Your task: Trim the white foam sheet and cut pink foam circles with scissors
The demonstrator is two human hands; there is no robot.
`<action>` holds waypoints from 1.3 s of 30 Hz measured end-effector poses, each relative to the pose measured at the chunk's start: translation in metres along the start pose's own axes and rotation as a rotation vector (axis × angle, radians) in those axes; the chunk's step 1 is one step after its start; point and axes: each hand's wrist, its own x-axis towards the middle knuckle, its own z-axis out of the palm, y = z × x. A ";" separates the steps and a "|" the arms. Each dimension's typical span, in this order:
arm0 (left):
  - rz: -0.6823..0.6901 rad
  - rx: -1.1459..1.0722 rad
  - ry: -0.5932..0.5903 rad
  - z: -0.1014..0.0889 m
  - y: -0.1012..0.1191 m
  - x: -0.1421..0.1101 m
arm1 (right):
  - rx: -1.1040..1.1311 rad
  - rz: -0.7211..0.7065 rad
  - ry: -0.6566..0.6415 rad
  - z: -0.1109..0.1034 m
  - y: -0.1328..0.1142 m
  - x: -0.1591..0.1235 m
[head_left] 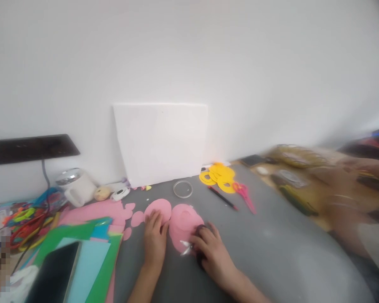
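On the grey bench [265, 256], nearer the person than the clear round disc [182, 189], the left hand [155, 235] rests on a pink paper oval [163, 206], fingers slightly spread. Also nearer than the disc, the right hand [212, 248] curls its fingers around black-handled metal scissors [200, 257] at overlapping pink paper rounds [178, 231]. This looks like a cutting step; a clean cut calls for steadied paper.

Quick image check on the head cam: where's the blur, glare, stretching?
Head view: right edge smeared and stretched, including the other person's arm; head view: pale glare on the gray tabletop, lower right; head view: white board low-contrast against the wall; head view: lower-left corner blocky, pixelated.
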 end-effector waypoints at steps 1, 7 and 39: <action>-0.003 -0.005 0.005 -0.001 0.000 0.000 | -0.011 0.002 -0.003 -0.002 0.004 0.002; -0.014 -0.017 0.037 -0.003 0.002 0.000 | -0.030 -0.062 -0.032 -0.009 0.010 0.018; -0.069 -0.132 0.308 -0.009 0.010 0.007 | 0.384 0.029 0.016 -0.041 0.015 0.052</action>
